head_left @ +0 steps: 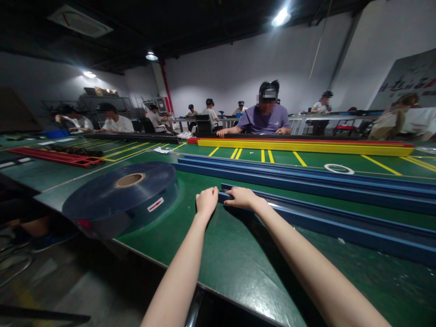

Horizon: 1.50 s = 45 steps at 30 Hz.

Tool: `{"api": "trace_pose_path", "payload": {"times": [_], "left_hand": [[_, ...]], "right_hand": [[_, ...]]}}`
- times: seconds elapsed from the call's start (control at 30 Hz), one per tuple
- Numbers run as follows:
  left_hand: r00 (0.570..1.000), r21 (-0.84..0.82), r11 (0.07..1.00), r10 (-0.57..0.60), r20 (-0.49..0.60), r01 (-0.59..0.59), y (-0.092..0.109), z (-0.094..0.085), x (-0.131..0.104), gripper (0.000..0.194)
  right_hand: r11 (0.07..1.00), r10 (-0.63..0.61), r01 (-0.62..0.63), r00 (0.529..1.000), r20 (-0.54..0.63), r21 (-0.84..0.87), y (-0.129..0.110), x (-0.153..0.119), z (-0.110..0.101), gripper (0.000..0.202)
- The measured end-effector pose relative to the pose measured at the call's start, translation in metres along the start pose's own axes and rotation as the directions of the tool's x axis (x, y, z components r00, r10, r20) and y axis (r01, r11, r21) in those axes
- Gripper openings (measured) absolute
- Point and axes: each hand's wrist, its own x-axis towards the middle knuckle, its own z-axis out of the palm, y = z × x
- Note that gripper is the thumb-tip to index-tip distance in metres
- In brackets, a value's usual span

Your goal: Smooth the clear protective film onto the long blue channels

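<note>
A long blue channel strip [327, 215] lies on the green table [238, 263], running off to the right. Its left end is between my two hands. My left hand [207, 201] is closed at that end, its fingers curled; what they hold, if anything, is hidden. Just to the right, my right hand [242, 198] grips the same strip near its end, thumb on the near side and fingers over the top. Beyond it lie more blue strips [293, 175]. A large roll of clear film [112, 195] lies flat to the left of my hands.
Yellow strips [306, 146] with red ones behind lie across the far side. A white ring [339, 169] is at the right. Red frames [54, 155] lie far left. A person in purple [264, 119] sits opposite; several people work farther back. The table's front edge is below my arms.
</note>
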Motion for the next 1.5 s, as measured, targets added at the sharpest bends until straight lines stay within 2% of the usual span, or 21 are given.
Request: {"api": "trace_pose_path", "payload": {"times": [0.13, 0.27, 0.4, 0.53, 0.67, 0.73, 0.83, 0.93, 1.1, 1.17, 1.3, 1.4, 1.5], "left_hand": [[1.0, 0.025, 1.0, 0.006, -0.011, -0.006, 0.001, 0.0, -0.001, 0.043], [0.993, 0.074, 0.996, 0.047, -0.109, -0.039, 0.004, 0.0, -0.003, 0.036], [0.972, 0.057, 0.995, 0.089, -0.215, -0.079, 0.008, 0.002, -0.006, 0.027], [0.93, 0.051, 0.969, 0.245, -0.274, -0.241, 0.019, 0.007, -0.011, 0.023], [0.861, 0.064, 0.889, 0.456, -0.225, -0.453, 0.042, 0.014, -0.021, 0.025], [0.805, 0.078, 0.826, 0.561, -0.193, -0.558, 0.057, 0.019, -0.03, 0.027], [0.698, 0.078, 0.714, 0.698, -0.16, -0.696, 0.081, 0.026, -0.043, 0.028], [0.625, 0.064, 0.638, 0.766, -0.153, -0.767, 0.107, 0.033, -0.055, 0.03], [0.555, 0.054, 0.566, 0.821, -0.135, -0.823, 0.157, 0.049, -0.07, 0.033], [0.561, 0.065, 0.569, 0.821, -0.103, -0.82, 0.176, 0.056, -0.076, 0.037], [0.623, 0.083, 0.627, 0.779, -0.072, -0.774, 0.2, 0.068, -0.082, 0.043], [0.632, 0.102, 0.637, 0.771, -0.075, -0.764, 0.203, 0.071, -0.078, 0.039], [0.635, 0.119, 0.638, 0.769, -0.07, -0.76, 0.197, 0.071, -0.07, 0.037]], "right_hand": [[0.998, -0.048, 0.05, 0.998, -0.04, 0.034, 0.002, -0.018, -0.004, 0.05], [0.996, -0.067, 0.074, 0.991, -0.116, 0.049, 0.016, -0.057, -0.01, 0.043], [0.999, -0.013, 0.004, 0.984, -0.177, -0.051, 0.051, -0.108, -0.014, 0.034], [0.982, 0.021, -0.074, 0.957, -0.289, -0.171, 0.096, -0.157, -0.01, 0.034], [0.941, 0.154, -0.254, 0.908, -0.389, -0.221, 0.13, -0.199, 0.001, 0.039], [0.912, 0.221, -0.334, 0.888, -0.403, -0.236, 0.142, -0.217, 0.006, 0.04], [0.865, 0.301, -0.423, 0.867, -0.397, -0.269, 0.157, -0.24, 0.011, 0.043], [0.833, 0.379, -0.493, 0.84, -0.39, -0.253, 0.167, -0.258, 0.013, 0.047], [0.798, 0.464, -0.562, 0.804, -0.372, -0.219, 0.167, -0.262, 0.012, 0.047], [0.782, 0.486, -0.58, 0.796, -0.361, -0.228, 0.162, -0.259, 0.01, 0.045], [0.755, 0.519, -0.61, 0.78, -0.349, -0.242, 0.155, -0.257, 0.006, 0.044], [0.753, 0.526, -0.611, 0.782, -0.333, -0.243, 0.153, -0.256, 0.004, 0.044], [0.781, 0.512, -0.582, 0.804, -0.302, -0.228, 0.153, -0.252, 0.004, 0.046]]}}
